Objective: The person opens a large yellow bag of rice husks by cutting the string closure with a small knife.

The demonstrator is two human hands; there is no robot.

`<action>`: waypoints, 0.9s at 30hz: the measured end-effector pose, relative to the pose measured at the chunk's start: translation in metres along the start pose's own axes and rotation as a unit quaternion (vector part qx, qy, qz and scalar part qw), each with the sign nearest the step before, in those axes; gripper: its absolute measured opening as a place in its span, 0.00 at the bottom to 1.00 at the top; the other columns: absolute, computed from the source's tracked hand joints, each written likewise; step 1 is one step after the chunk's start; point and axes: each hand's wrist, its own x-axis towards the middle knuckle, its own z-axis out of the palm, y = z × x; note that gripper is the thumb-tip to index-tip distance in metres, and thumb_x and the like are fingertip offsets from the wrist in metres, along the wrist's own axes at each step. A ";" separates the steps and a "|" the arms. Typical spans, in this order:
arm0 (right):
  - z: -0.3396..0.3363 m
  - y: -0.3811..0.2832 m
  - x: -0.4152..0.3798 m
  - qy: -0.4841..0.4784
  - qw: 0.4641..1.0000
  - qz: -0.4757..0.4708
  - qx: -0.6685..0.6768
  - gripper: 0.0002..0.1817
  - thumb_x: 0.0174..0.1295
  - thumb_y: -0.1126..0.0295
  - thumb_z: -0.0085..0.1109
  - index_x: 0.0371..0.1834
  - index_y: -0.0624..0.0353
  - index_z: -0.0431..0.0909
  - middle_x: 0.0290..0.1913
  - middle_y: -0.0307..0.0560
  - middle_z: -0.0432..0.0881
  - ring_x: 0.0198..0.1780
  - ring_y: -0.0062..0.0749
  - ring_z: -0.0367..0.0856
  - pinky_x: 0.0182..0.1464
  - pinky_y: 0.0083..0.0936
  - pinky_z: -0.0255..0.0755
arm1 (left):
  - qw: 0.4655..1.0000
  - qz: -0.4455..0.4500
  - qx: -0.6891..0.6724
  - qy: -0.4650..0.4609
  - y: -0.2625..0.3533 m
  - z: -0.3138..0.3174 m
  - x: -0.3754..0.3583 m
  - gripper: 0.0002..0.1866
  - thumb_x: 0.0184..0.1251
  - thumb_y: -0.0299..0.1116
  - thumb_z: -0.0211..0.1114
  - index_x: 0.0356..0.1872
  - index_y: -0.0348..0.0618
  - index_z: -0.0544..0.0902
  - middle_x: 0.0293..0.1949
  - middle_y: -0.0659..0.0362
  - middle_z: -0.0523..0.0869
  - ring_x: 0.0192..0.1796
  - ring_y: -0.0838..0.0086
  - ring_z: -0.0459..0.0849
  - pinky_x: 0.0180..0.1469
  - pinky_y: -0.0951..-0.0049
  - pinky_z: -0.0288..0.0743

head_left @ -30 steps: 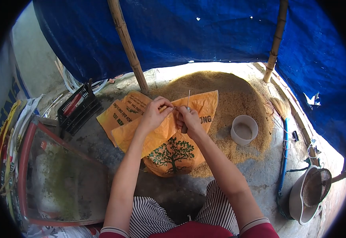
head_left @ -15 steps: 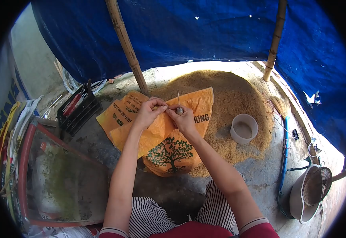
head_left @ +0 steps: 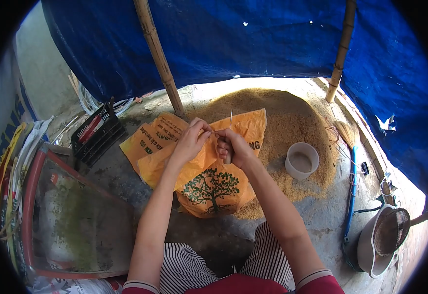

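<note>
An orange woven sack (head_left: 209,193) with a green tree print and dark lettering lies before me, its top edge up under my hands. My right hand (head_left: 236,148) is wrapped round an awl (head_left: 231,117); its thin metal spike points up and its handle shows below my fingers. Over the sack's upper part, my left hand (head_left: 193,139) is closed in a pinch, its fingertips close to those of my right. What the left fingertips hold is too small to make out. Another printed orange piece (head_left: 150,134) lies under and left of my left hand.
Behind the sack spreads a heap of golden grain or husks (head_left: 282,117), with a white tub (head_left: 302,160) in it. A black crate (head_left: 98,130) and a red-framed panel (head_left: 37,196) stand left. At right are a blue-handled broom (head_left: 353,171) and a grey bucket (head_left: 371,240) with a sieve.
My right hand has turned and moved slightly right, with its fingers now wrapped round the awl's handle. My left hand has shifted a little right, still pinching.
</note>
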 end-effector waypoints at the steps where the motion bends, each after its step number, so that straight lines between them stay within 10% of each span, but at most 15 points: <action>1: 0.006 -0.006 -0.006 0.019 0.999 -0.007 -0.039 0.07 0.62 0.66 0.48 0.30 0.57 0.69 0.16 0.33 0.58 0.18 0.21 0.60 0.21 0.19 0.56 | 1.000 0.005 0.002 -0.015 0.000 -0.001 0.000 0.06 0.60 0.25 0.60 0.37 0.35 0.77 0.39 0.54 0.76 0.43 0.60 0.78 0.47 0.68 0.70; 27: -0.010 -0.012 -0.009 0.043 0.975 -0.008 -0.216 0.09 0.61 0.66 0.53 0.33 0.61 0.73 0.18 0.37 0.67 0.16 0.20 0.66 0.17 0.19 0.61 | 0.987 0.054 0.112 0.099 0.002 0.018 -0.001 0.07 0.50 0.24 0.65 0.31 0.40 0.78 0.36 0.57 0.78 0.34 0.61 0.81 0.36 0.64 0.74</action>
